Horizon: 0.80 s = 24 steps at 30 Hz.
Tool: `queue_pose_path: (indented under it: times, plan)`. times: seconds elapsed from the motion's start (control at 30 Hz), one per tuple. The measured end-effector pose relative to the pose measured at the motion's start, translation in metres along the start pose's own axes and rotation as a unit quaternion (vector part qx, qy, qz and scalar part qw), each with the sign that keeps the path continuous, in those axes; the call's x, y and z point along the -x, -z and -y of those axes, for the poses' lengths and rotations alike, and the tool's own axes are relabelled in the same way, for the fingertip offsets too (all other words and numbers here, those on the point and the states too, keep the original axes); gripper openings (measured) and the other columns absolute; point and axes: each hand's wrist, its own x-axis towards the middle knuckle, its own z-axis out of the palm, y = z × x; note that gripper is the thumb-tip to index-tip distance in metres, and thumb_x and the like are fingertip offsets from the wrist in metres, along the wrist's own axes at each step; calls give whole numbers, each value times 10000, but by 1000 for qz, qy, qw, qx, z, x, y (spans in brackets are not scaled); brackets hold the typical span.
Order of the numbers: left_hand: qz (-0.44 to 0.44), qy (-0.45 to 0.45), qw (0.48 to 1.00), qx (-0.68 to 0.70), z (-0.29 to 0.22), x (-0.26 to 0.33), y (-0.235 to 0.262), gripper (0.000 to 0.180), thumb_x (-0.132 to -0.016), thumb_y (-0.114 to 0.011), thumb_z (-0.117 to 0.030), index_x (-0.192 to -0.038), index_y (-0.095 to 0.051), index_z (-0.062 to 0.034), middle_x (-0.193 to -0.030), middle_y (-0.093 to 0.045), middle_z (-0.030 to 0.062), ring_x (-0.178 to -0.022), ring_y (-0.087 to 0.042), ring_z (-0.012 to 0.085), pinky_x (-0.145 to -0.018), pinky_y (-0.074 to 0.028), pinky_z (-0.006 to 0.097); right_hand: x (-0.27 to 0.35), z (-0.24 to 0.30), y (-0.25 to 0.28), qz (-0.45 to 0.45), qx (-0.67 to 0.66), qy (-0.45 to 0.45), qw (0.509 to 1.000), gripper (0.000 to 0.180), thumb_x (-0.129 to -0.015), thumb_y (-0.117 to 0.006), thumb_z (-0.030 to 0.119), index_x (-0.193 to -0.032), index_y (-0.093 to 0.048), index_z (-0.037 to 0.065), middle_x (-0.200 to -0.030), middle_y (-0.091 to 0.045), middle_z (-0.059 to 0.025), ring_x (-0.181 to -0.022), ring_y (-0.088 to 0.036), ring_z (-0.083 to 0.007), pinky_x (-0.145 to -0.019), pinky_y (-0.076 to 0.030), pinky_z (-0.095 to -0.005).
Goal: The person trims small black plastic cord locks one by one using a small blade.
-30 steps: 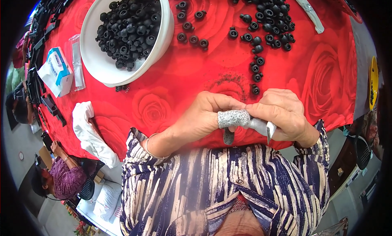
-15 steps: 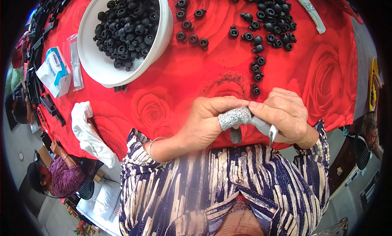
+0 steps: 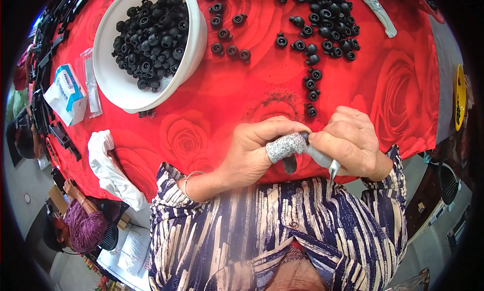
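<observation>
My left hand [image 3: 252, 146] is closed, with a speckled grey cover [image 3: 283, 148] on a finger. Between its fingertips and my right thumb, a small round black part [image 3: 304, 136] shows, mostly hidden by the fingers. My right hand [image 3: 353, 146] is closed too, its thumb up against the black part. A slim pointed blade [image 3: 333, 169] sticks out below the right-hand fingers; the rest of it is hidden. Beyond the hands, similar knobbed black parts [image 3: 311, 111] run in a line up to a loose pile [image 3: 330, 21] on the red rose-patterned cloth [image 3: 227, 97].
A white bowl [image 3: 197, 54] full of black parts stands at the far left. Near it are a tissue box [image 3: 68, 94], a clear plastic case [image 3: 92, 84] and a crumpled white cloth [image 3: 113, 170]. Another person [image 3: 83, 218] sits at the lower left. A yellow tray [image 3: 459, 97] is at the right.
The small black part now shows between my thumbs, where it was hidden before. My hands have shifted only slightly; the surroundings have moved a little to the left in view.
</observation>
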Motion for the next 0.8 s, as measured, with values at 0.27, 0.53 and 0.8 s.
queue_pose_path:
  times: [0.27, 0.53, 0.8]
  plan:
    - [-16, -19, 1000, -15, 0, 0, 6, 207, -881, -624, -76, -1073, -643, -2, -914, -615, 19, -768, -584, 62, -657, -491, 201, -11, -1, 28, 89, -217, -230, 944, 338, -781, -604, 108, -1065, -528, -58, -802, -548, -119, -653, -549, -234, -577, -435, -333]
    - [-3, 19, 999, 37, 0, -3, 4, 220, -887, -614, -74, -1093, -627, 2, -927, -598, 17, -776, -570, 62, -649, -476, 204, -9, 7, 12, 75, -76, -250, 962, 222, -794, -614, 40, -998, -556, -27, -769, -539, -113, -641, -542, -220, -556, -417, -308]
    - [-16, -42, 997, -60, 5, -3, 7, 248, -888, -611, -72, -1121, -607, 14, -920, -592, 20, -820, -567, 73, -699, -470, 213, -8, 4, 9, 90, -55, -254, 962, 229, -776, -627, 57, -976, -549, -22, -760, -524, -121, -633, -540, -246, -553, -421, -329]
